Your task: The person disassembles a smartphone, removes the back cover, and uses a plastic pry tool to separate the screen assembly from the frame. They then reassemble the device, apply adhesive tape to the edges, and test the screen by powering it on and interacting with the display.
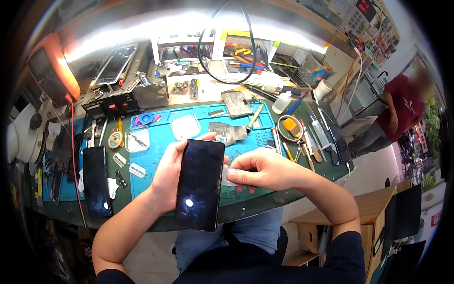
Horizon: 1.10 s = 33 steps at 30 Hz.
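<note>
A black smartphone [200, 175], its dark glossy screen facing me, stands tilted in my left hand [164, 183]. The fingers wrap around its back and left side, over the near part of the bench. At the phone's right edge, my right hand [267, 171] pinches a thin, pale, translucent flat piece [229, 178] between thumb and fingers. That piece touches or sits very close to the phone's side; I cannot tell whether it goes into the seam. Another dark phone [97, 182] lies on the bench to the left of my left forearm.
Beneath my hands is a blue work mat [161, 158] holding plastic trays [185, 126] and metal phone parts [229, 133]. Blades [137, 170] lie at left. Tools, a tape ring [290, 128] and a bottle [282, 102] crowd the right. A person in a red shirt [404, 106] stands farther right.
</note>
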Motion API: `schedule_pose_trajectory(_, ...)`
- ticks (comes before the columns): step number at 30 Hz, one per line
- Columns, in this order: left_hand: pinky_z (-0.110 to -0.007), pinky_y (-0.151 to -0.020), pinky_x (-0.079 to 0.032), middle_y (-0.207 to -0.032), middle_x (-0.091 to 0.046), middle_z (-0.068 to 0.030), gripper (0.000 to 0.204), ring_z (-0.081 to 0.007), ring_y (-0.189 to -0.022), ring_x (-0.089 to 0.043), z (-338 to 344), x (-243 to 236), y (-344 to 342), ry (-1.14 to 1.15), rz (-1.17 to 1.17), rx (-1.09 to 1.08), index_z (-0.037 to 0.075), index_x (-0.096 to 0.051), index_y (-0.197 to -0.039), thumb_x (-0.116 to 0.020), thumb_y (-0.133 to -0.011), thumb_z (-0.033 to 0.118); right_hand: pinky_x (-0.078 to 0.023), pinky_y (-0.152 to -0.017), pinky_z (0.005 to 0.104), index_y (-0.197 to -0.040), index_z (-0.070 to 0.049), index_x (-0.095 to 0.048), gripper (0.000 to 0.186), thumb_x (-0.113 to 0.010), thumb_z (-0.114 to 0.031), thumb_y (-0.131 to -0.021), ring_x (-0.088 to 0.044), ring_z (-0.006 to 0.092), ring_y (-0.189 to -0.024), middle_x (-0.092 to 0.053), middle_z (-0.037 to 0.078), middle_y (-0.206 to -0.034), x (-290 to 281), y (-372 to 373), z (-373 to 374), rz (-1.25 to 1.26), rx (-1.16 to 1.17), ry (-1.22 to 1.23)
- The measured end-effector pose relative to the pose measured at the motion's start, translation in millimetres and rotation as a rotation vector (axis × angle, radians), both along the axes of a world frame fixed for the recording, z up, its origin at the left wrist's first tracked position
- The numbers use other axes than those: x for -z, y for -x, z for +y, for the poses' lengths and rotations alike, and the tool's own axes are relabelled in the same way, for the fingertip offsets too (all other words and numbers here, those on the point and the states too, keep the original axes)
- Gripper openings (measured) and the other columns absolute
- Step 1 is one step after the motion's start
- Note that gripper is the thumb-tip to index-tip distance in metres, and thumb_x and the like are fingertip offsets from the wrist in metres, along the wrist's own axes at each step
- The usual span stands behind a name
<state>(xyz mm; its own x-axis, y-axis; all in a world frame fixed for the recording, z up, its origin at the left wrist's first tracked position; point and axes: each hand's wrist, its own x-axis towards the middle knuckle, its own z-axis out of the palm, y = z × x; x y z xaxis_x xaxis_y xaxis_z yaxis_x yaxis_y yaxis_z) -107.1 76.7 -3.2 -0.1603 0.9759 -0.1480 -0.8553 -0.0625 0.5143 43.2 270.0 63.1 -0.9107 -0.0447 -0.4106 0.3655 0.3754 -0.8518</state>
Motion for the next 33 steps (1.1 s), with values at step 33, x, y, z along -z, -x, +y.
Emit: schedule_pose_trajectory(33, -0.049, -0.084, -0.062, -0.110, -0.068, -0.0158, 0.063, -0.0270, -0.095, -0.071, 1.1, -10.6, -5.2, 0.136, 0.008, 0.111, 0.009, -0.053, -0.136, -0.028, -0.108, 0.060, -0.046, -0.054, 0.0211, -0.096, -0.001, -0.074, 0.029, -0.068, -0.030, -0.100, -0.060, 0.0041, -0.061, -0.066, -0.001, -0.071, -6.2, 11.6, 21.8, 0.124, 0.047, 0.039)
